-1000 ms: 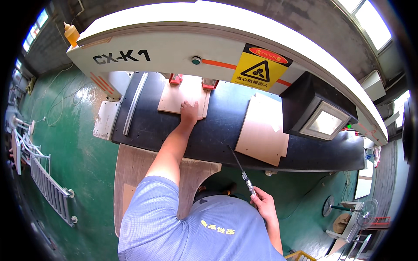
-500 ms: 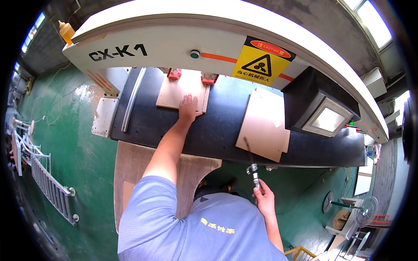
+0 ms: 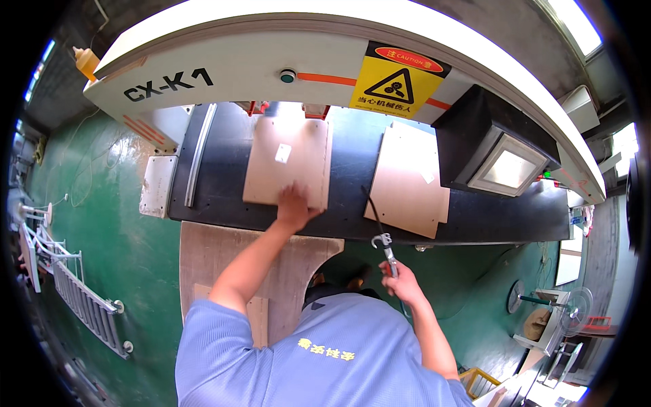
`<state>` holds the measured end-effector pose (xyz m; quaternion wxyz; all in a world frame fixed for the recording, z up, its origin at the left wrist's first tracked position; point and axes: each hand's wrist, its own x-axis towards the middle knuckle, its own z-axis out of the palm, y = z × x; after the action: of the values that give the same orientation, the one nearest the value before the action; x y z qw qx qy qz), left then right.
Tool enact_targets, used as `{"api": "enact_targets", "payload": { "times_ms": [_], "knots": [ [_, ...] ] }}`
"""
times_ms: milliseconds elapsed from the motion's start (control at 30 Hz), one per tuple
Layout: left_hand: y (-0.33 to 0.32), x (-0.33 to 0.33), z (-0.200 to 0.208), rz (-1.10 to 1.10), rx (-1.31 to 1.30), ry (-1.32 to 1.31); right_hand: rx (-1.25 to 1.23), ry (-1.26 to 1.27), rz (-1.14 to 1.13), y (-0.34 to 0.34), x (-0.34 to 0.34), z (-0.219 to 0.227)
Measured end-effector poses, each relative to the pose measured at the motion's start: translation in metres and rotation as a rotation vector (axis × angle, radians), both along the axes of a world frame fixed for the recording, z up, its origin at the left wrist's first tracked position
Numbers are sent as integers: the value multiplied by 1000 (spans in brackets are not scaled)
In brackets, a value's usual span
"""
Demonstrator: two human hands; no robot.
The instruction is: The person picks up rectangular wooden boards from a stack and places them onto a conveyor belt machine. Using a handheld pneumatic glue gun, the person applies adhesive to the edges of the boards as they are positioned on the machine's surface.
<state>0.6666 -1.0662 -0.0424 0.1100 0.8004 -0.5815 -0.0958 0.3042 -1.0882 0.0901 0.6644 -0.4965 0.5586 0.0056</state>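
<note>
My left hand [image 3: 295,206] lies on the near end of a pale wooden panel [image 3: 268,159], fingers spread over its top and slightly blurred. A small white label [image 3: 283,153] sits on that panel, whose far end lies by the red-edged clamps [image 3: 316,110] beneath the machine's beam. In my right hand [image 3: 400,279], closed round its handle, is an air blow gun [image 3: 385,248] with a thin dark nozzle. The nozzle reaches over the table's front edge, close to a second stack of pale panels [image 3: 405,180].
The black machine table [image 3: 349,203] runs under a white overhead beam [image 3: 237,74]. A boxy black lamp [image 3: 498,149] hangs at the right. A metal guide rail [image 3: 201,156] lies on the left. A brown wooden board [image 3: 264,244] stands against the table's front, left of my body.
The left panel has come nearer with my left hand, and its white label now shows. My right hand has raised the blow gun a little, its nozzle swinging up and left.
</note>
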Motion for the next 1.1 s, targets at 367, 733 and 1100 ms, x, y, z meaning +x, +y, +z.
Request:
{"api": "enact_targets", "payload": {
  "times_ms": [367,733,1100],
  "knots": [
    [113,24,-38,596,-307,447,-382,-89,442,-17,120,-110],
    [104,-29,-1,627,-79,986,-274,-203,209,-28,52,5],
    [-15,-131,22,16,-298,894,-445,33,-20,-96,-76,-57]
  ]
}}
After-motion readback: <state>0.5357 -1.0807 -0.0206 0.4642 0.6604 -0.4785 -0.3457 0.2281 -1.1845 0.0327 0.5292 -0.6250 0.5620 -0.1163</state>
